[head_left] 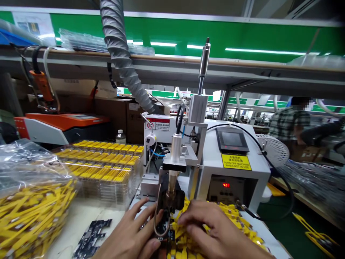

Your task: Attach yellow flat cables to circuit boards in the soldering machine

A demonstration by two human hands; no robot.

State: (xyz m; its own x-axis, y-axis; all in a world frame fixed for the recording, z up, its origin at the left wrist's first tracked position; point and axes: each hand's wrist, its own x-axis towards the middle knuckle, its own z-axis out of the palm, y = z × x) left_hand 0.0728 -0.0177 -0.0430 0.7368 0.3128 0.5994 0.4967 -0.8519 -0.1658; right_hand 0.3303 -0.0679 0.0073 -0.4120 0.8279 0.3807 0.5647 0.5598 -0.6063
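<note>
My left hand (134, 232) lies spread beside the soldering machine's head (171, 187), its fingertips at the dark fixture under it. A curved metal tube (161, 235) loops down past these fingers. Just right of the head, my right hand (212, 225) is curled, with thumb and forefinger closed on a yellow flex cable (178, 230); the exact grip is partly hidden. Below and around that hand spreads a pile of yellow flex cables (233, 216). A dark circuit board (91, 235) lies on the pale bench left of my left hand.
Clear trays (115, 190) of yellow cables stand behind left, beside a plastic bag (32, 216) of loose ones. The control box (231, 169) stands right, its display reading 40. A grey hose (118, 46) hangs above. A person in a checked shirt (285, 122) is at far right.
</note>
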